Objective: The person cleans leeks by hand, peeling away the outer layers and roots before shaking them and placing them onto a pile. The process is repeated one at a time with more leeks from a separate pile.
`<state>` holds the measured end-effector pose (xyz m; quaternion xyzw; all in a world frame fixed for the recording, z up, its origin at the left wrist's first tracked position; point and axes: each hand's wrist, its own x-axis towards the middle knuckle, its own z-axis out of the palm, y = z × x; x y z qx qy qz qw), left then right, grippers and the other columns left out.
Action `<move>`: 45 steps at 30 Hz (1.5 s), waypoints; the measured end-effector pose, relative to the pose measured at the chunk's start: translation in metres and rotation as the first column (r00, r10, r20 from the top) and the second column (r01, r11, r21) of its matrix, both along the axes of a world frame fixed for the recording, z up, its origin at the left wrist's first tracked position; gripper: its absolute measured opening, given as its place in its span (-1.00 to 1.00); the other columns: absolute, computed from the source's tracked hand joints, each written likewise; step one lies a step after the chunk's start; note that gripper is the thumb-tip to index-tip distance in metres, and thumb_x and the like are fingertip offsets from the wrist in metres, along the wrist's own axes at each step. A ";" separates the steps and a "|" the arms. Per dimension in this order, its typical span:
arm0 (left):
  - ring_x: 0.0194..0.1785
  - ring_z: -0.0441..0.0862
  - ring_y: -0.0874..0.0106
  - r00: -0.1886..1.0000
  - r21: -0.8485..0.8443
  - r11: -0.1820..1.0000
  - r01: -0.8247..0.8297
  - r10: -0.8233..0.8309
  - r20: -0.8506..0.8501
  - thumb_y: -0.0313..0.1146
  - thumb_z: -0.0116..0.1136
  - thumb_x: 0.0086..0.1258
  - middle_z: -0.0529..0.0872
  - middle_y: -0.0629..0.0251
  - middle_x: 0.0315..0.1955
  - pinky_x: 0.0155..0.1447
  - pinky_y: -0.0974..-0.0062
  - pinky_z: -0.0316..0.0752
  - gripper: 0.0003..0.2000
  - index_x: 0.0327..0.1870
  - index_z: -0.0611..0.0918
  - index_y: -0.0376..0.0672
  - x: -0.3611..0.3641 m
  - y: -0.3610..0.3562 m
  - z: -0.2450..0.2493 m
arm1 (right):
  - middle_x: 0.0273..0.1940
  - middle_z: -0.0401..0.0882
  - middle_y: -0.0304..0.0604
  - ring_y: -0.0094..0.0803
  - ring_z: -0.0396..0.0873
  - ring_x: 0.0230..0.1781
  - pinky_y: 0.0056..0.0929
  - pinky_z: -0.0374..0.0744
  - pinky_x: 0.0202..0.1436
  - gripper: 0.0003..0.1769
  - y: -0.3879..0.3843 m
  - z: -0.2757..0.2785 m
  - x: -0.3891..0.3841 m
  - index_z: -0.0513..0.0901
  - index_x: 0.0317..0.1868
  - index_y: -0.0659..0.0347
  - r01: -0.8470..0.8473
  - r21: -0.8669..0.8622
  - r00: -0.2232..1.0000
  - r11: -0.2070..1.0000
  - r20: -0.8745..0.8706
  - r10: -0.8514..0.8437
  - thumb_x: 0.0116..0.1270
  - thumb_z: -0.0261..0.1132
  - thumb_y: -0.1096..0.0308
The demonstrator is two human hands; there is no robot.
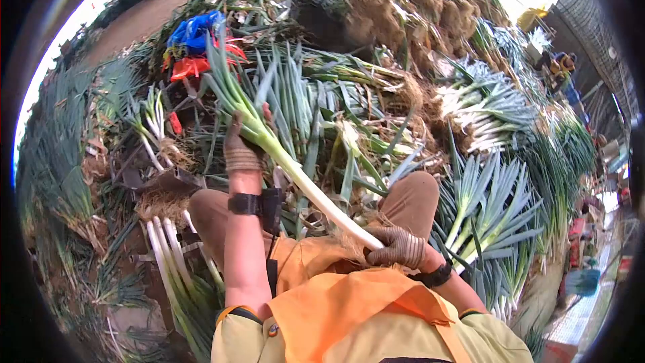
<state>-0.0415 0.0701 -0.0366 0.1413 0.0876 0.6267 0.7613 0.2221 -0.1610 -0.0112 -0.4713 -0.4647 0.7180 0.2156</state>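
A long leek [306, 185] lies slantwise across the front of my body, its green leaves up to the left and its white root end down to the right. My left hand [243, 144], in a striped glove, is wrapped round the green upper part. Near the roots, my right hand [396, 247], gloved too, closes on the white end. Below the leek an orange apron [356, 302] covers my lap. Cleaned-looking leeks [474, 218] fan out beside my right knee, and several white stalks [171, 252] lie by my left knee.
Blue bags [195, 32] and red strips [190, 67] sit at the upper left. Heaps of leeks [289, 87] spread ahead, with clumps of soil-covered roots [383, 20] behind. White-stalked leeks [477, 111] are piled at the right. Another person [564, 67] is at the far right.
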 end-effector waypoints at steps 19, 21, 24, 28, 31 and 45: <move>-0.25 0.59 0.30 0.845 0.481 0.853 -0.204 0.402 -0.354 -0.47 0.21 0.03 0.58 0.12 -0.20 -0.21 0.39 0.56 -0.54 0.00 0.38 -0.27 -0.075 0.024 0.139 | -0.33 0.59 -0.07 -0.31 0.54 -0.33 -0.44 0.47 -0.25 -0.72 0.059 -0.146 0.015 0.58 -0.27 0.32 -0.348 0.369 0.814 0.862 0.575 0.083 0.12 0.16 0.28; -0.27 0.58 0.32 0.842 0.318 0.922 -0.223 0.347 -0.413 -0.40 0.23 0.03 0.60 0.15 -0.22 -0.27 0.39 0.57 -0.57 -0.03 0.43 -0.20 -0.091 0.031 0.143 | -0.25 0.58 -0.09 -0.22 0.56 -0.27 -0.31 0.51 -0.27 -0.75 0.078 -0.139 0.010 0.55 -0.14 0.03 -0.427 0.215 0.626 0.878 0.772 0.115 0.14 0.12 0.33; -0.28 0.58 0.31 0.802 0.320 0.897 -0.304 0.423 -0.422 -0.42 0.22 0.04 0.59 0.15 -0.20 -0.25 0.39 0.56 -0.58 -0.02 0.42 -0.17 -0.121 0.043 0.144 | -0.19 0.58 -0.12 -0.19 0.55 -0.27 -0.32 0.51 -0.25 -0.74 0.083 -0.153 0.013 0.55 -0.12 0.10 -0.500 0.183 0.235 0.847 0.969 -0.070 0.14 0.12 0.34; -0.35 0.57 0.28 0.783 0.305 0.879 -0.367 0.469 -0.409 -0.44 0.17 0.07 0.60 0.10 -0.28 -0.28 0.43 0.54 -0.63 -0.07 0.40 -0.25 -0.147 0.038 0.163 | -0.14 0.54 -0.19 -0.38 0.46 -0.20 -0.43 0.45 -0.13 -0.65 0.119 -0.087 0.008 0.48 -0.02 0.16 -0.408 0.257 0.561 0.876 0.827 0.018 0.14 0.17 0.38; -0.39 0.57 0.31 0.793 0.272 0.881 -0.387 0.468 -0.389 -0.47 0.19 0.05 0.59 0.11 -0.31 -0.31 0.43 0.54 -0.61 -0.07 0.40 -0.25 -0.154 0.043 0.150 | -0.09 0.51 -0.27 -0.57 0.38 -0.13 -0.55 0.40 -0.01 -0.53 0.132 -0.041 -0.001 0.41 0.09 0.22 -0.287 0.241 0.816 0.927 0.568 0.105 0.13 0.23 0.41; -0.03 0.44 0.36 0.798 0.205 0.966 -0.156 0.246 -0.551 -0.14 0.15 0.10 0.48 0.19 -0.05 0.11 0.35 0.32 -0.43 0.12 0.34 -0.22 -0.208 0.051 0.080 | -0.29 0.58 -0.10 -0.30 0.51 -0.38 -0.33 0.46 -0.22 -0.70 0.074 -0.124 0.012 0.53 -0.13 0.14 -0.338 0.343 0.680 0.877 0.733 -0.025 0.09 0.15 0.28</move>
